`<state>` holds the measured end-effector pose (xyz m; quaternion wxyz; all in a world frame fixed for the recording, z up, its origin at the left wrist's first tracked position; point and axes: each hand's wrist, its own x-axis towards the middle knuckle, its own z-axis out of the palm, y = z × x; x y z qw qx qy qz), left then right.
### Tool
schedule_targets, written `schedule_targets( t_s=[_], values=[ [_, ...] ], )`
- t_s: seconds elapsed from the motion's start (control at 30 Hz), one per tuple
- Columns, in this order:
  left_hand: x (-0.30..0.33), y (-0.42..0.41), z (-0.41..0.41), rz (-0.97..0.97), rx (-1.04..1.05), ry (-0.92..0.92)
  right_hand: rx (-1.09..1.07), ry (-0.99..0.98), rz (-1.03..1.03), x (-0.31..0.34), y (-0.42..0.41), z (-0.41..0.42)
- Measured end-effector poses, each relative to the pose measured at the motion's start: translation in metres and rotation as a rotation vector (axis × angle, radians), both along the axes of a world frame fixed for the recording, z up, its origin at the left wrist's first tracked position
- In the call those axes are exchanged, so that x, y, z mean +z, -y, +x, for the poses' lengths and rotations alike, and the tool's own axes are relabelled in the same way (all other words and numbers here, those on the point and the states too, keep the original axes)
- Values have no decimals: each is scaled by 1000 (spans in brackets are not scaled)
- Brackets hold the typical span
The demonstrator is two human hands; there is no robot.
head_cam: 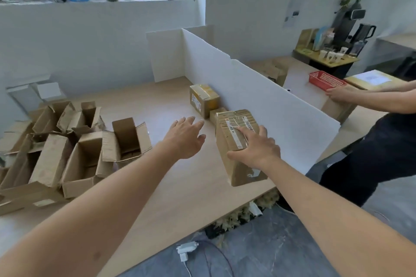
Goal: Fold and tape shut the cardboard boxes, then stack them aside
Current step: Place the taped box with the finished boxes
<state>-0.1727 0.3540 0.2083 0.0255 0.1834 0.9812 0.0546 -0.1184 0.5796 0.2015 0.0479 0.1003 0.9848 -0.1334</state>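
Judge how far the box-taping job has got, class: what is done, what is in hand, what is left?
Done: two sealed boxes stand beside the white divider. In hand: the right hand rests on a taped box near them; the left hand hovers open. Left: the open boxes at the left, flaps up.

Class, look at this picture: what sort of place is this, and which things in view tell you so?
Probably a small office or workroom used for packing parcels. Clues: a heap of open cardboard boxes on a wooden table, taped boxes with shipping labels, and a white partition dividing workstations.
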Motion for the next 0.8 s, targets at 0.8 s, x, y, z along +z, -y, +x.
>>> schedule_targets(
  t_s=[0.8],
  values=[
    [-121,-110,-213,4,-7,264,33,298,7,-126,-91,-210]
  ],
)
